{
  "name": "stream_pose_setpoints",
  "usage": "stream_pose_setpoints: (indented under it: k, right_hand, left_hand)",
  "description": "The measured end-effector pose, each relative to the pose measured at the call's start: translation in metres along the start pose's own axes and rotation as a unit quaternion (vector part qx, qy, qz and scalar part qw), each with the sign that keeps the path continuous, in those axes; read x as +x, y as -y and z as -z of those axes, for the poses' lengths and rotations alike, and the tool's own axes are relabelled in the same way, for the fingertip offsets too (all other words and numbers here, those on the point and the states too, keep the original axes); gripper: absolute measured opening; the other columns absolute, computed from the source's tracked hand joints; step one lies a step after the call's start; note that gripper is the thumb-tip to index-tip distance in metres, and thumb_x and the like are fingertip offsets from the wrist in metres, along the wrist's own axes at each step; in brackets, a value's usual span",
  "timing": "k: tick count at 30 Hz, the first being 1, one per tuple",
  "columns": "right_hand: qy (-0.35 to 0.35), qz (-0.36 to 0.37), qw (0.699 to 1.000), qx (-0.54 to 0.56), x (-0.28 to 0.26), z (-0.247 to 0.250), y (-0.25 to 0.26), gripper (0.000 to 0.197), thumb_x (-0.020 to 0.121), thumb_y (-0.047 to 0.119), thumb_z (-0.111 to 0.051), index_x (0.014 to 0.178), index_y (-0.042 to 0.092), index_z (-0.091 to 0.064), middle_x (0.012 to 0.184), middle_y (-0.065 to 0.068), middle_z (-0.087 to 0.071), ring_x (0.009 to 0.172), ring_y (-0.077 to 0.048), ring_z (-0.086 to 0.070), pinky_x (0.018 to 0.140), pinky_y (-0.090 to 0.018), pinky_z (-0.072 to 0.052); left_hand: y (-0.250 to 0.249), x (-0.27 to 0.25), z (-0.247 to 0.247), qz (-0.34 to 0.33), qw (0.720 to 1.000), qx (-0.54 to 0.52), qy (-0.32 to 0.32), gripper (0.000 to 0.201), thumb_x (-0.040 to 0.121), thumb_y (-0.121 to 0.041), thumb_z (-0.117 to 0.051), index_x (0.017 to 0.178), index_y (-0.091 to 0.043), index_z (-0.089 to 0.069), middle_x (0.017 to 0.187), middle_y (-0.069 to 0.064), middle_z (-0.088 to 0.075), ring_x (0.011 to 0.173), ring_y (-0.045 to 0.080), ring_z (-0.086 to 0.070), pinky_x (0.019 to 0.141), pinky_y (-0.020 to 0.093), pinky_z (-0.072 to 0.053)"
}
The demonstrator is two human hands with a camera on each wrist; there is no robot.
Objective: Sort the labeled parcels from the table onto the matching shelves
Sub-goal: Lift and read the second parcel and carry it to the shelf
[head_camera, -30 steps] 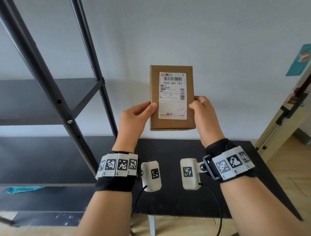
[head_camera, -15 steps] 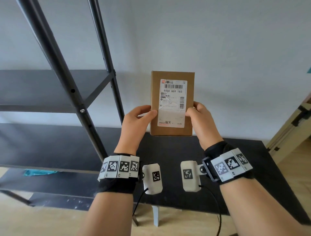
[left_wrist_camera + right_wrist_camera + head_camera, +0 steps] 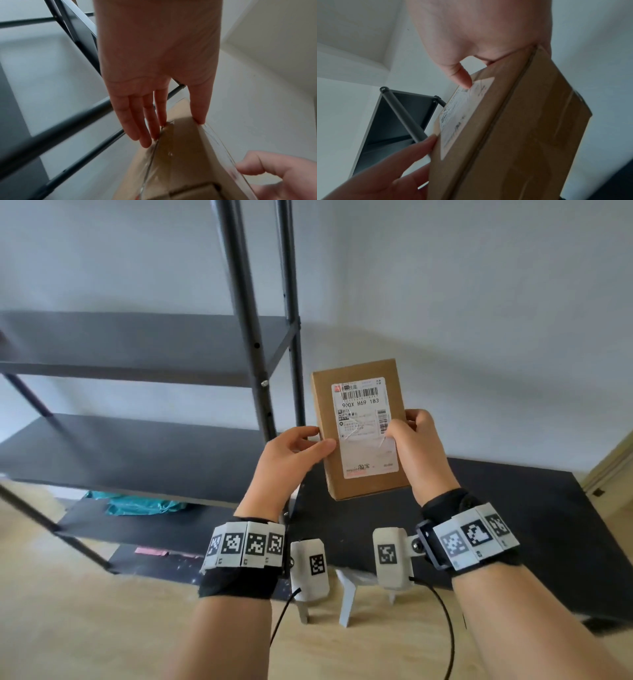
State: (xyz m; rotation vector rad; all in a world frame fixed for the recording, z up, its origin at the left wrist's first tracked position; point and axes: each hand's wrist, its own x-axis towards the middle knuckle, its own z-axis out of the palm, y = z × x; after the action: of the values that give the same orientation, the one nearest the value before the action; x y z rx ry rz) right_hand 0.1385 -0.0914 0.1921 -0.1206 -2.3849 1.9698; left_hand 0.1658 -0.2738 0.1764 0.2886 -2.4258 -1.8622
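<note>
Both hands hold one flat brown cardboard parcel (image 3: 361, 433) upright: left hand (image 3: 287, 460) pinches its left edge, fingers nearly straight; right hand (image 3: 419, 446) grips its right edge, thumb on the white shipping label (image 3: 364, 426).

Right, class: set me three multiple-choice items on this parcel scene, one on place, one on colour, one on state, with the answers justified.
1. Where is the cardboard parcel?
A. lying on the table
B. held up in the air
C. on a shelf

2. What colour is the bundle on the low shelf?
A. teal
B. red
C. yellow

3. How is the parcel held?
A. by one hand
B. by both hands
C. by neither

Answers: 1 B, it hangs clear above the black table. 2 A, the bundle is teal. 3 B, the left hand and right hand each pinch a side.
</note>
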Motion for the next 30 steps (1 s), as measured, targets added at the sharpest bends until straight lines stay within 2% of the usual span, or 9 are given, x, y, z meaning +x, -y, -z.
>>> stream_pose_setpoints:
  k: [5, 11, 13, 15, 18, 21, 24, 27, 30]
  right_hand:
    - [0.028, -0.021, 0.999, -0.006, -0.053, -0.049, -0.001, 0.026, 0.094, 0.02, -0.049, 0.119, 0.015, -0.042, 0.105, 0.001, -0.063, 0.092, -0.012, -0.063, 0.068, -0.026, -0.049]
    - [0.08, -0.028, 0.996, 0.002, -0.114, -0.128, 0.006, 0.029, 0.093, 0.019, -0.052, 0.12, 0.014, -0.044, 0.105, 0.0, -0.064, 0.087, -0.011, -0.063, 0.061, -0.025, -0.047]
    - [0.099, -0.032, 0.995, 0.006, -0.13, -0.158, 0.01, 0.027, 0.092, 0.018, -0.052, 0.118, 0.014, -0.046, 0.106, -0.004, -0.065, 0.092, -0.016, -0.065, 0.066, -0.032, -0.053]
    - [0.125, -0.034, 0.992, 0.004, -0.144, -0.191, 0.014, 0.024, 0.092, 0.019, -0.053, 0.115, 0.016, -0.046, 0.107, -0.007, -0.065, 0.097, -0.021, -0.065, 0.077, -0.038, -0.057]
    - [0.174, -0.032, 0.984, -0.008, -0.16, -0.242, 0.016, 0.023, 0.092, 0.021, -0.054, 0.113, 0.019, -0.046, 0.106, -0.002, -0.064, 0.098, -0.019, -0.065, 0.081, -0.039, -0.057]
    - [0.223, -0.032, 0.974, -0.003, -0.171, -0.295, 0.019, 0.025, 0.092, 0.022, -0.056, 0.116, 0.02, -0.048, 0.105, 0.002, -0.066, 0.093, -0.013, -0.065, 0.069, -0.031, -0.055]
    - [0.272, -0.032, 0.962, -0.003, -0.176, -0.348, 0.021, 0.027, 0.093, 0.023, -0.057, 0.118, 0.021, -0.049, 0.102, 0.006, -0.066, 0.086, -0.006, -0.064, 0.058, -0.021, -0.048]
    - [0.315, -0.031, 0.949, -0.012, -0.175, -0.404, 0.02, 0.025, 0.093, 0.023, -0.058, 0.116, 0.022, -0.049, 0.099, 0.008, -0.065, 0.082, -0.003, -0.063, 0.05, -0.013, -0.045]
    - [0.347, -0.035, 0.937, -0.012, -0.166, -0.461, 0.024, 0.024, 0.093, 0.02, -0.058, 0.115, 0.019, -0.05, 0.099, 0.005, -0.065, 0.08, -0.005, -0.063, 0.051, -0.015, -0.046]
  left_hand:
    - [0.028, -0.045, 0.058, 0.016, 1.0, -0.005, 0.001, 0.042, 0.085, -0.04, -0.074, 0.124, -0.025, -0.066, 0.102, -0.008, -0.077, 0.098, 0.009, -0.072, 0.095, 0.038, -0.056]
    - [0.061, -0.094, 0.141, 0.036, 0.998, -0.02, -0.053, 0.038, 0.09, -0.036, -0.07, 0.127, -0.026, -0.066, 0.097, -0.012, -0.077, 0.095, 0.005, -0.072, 0.095, 0.035, -0.056]
    - [0.072, -0.108, 0.171, 0.041, 0.996, -0.022, -0.072, 0.038, 0.091, -0.036, -0.068, 0.128, -0.026, -0.066, 0.1, -0.012, -0.076, 0.096, 0.004, -0.07, 0.095, 0.033, -0.056]
    - [0.083, -0.121, 0.202, 0.047, 0.994, -0.029, -0.093, 0.037, 0.093, -0.035, -0.065, 0.129, -0.026, -0.065, 0.101, -0.012, -0.075, 0.096, 0.004, -0.069, 0.093, 0.031, -0.056]
    - [0.102, -0.137, 0.248, 0.066, 0.988, -0.036, -0.138, 0.036, 0.095, -0.036, -0.062, 0.13, -0.025, -0.064, 0.1, -0.01, -0.074, 0.095, 0.004, -0.068, 0.09, 0.029, -0.057]
    - [0.125, -0.146, 0.292, 0.093, 0.975, -0.038, -0.2, 0.05, 0.093, -0.038, -0.065, 0.139, -0.021, -0.058, 0.108, -0.001, -0.074, 0.105, 0.016, -0.069, 0.096, 0.041, -0.057]
    - [0.146, -0.15, 0.334, 0.105, 0.957, -0.038, -0.269, 0.057, 0.092, -0.033, -0.068, 0.141, -0.014, -0.05, 0.106, 0.004, -0.07, 0.106, 0.023, -0.068, 0.091, 0.04, -0.058]
    - [0.165, -0.148, 0.373, 0.113, 0.939, -0.038, -0.323, 0.038, 0.093, -0.027, -0.068, 0.123, -0.007, -0.057, 0.102, 0.007, -0.068, 0.099, 0.023, -0.068, 0.07, 0.023, -0.053]
    - [0.184, -0.134, 0.412, 0.123, 0.928, -0.026, -0.352, 0.025, 0.091, -0.026, -0.069, 0.107, -0.008, -0.062, 0.105, 0.012, -0.068, 0.093, 0.02, -0.065, 0.071, 0.024, -0.051]
